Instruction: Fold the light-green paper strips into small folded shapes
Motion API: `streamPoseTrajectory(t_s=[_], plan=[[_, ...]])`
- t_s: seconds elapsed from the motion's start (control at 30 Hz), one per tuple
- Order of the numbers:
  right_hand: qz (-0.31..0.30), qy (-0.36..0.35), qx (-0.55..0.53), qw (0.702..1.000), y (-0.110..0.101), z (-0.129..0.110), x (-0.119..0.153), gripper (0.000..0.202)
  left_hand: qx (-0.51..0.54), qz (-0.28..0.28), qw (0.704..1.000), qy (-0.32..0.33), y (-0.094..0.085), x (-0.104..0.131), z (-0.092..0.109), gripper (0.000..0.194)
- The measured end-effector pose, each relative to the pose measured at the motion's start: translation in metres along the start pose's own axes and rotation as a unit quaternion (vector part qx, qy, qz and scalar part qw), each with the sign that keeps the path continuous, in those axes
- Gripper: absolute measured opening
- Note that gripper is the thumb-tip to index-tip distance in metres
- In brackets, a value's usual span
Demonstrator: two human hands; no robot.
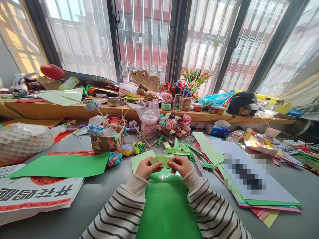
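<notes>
The left hand (pixel 146 168) and right hand (pixel 181 166) each grasp one end of a folded light-green paper (pixel 161 161) between thumb and fingers, at the wearer's 12 o'clock. Relative to this paper, the bench (pixel 109 196) carries green strips (pixel 179 148) at 2 o'clock, a paper stack (pixel 275 192) at 3, and a green sheet (pixel 64 165) at 9.

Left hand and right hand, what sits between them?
In the head view, a small light-green paper lies between the left hand and right hand, held by both.
</notes>
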State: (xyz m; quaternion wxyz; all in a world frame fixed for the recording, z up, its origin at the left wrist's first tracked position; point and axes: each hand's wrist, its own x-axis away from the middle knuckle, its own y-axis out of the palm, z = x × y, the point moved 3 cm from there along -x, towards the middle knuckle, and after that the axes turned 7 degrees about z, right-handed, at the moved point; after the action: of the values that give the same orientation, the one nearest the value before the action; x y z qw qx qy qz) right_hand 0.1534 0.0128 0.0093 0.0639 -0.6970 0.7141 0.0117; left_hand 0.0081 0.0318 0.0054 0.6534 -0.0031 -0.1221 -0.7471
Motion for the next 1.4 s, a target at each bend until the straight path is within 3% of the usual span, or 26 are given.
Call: streamPoseTrajectory(t_s=[0.63, 0.83, 1.0, 1.4], plan=[[0.05, -0.019, -0.057, 0.997, -0.003, 0.011, -0.006, 0.031, -0.014, -0.025, 1.0, -0.003, 0.004, 0.002, -0.002, 0.04], [0.013, -0.022, -0.041, 0.999, 0.0, 0.005, -0.002, 0.028, -0.007, -0.035, 0.999, -0.028, 0.007, 0.006, 0.001, 0.036], [0.023, -0.024, -0.039, 0.999, 0.001, 0.002, -0.001, 0.03, 0.0, -0.027, 0.999, -0.04, 0.005, 0.004, -0.003, 0.033], [0.003, 0.003, -0.016, 1.0, 0.002, 0.003, -0.001, 0.031, -0.046, -0.029, 0.998, 0.03, 0.004, 0.003, -0.003, 0.038]])
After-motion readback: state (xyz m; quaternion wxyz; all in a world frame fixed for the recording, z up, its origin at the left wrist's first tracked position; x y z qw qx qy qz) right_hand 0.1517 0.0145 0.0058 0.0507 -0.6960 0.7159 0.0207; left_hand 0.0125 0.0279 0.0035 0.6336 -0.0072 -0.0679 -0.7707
